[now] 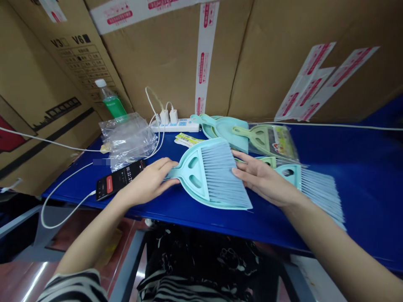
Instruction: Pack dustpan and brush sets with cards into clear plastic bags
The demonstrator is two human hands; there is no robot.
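A mint-green hand brush with grey bristles point(214, 172) lies on a matching dustpan point(204, 201) on the blue table point(362, 167). My left hand point(151, 180) is closed round the brush's handle at the left. Fingers of my right hand point(264, 180) lie flat against the bristles' right edge, stretched out. A second mint brush point(311, 186) lies just behind my right hand. Further back sit an empty mint dustpan point(225, 128) and a bagged green brush set point(270, 140).
A phone point(121, 179) with a running timer lies left of my left hand, a white cable plugged in. Clear plastic bags point(127, 138), a green bottle point(111, 102) and a power strip point(176, 124) stand at the back. Cardboard boxes point(283, 54) wall the table.
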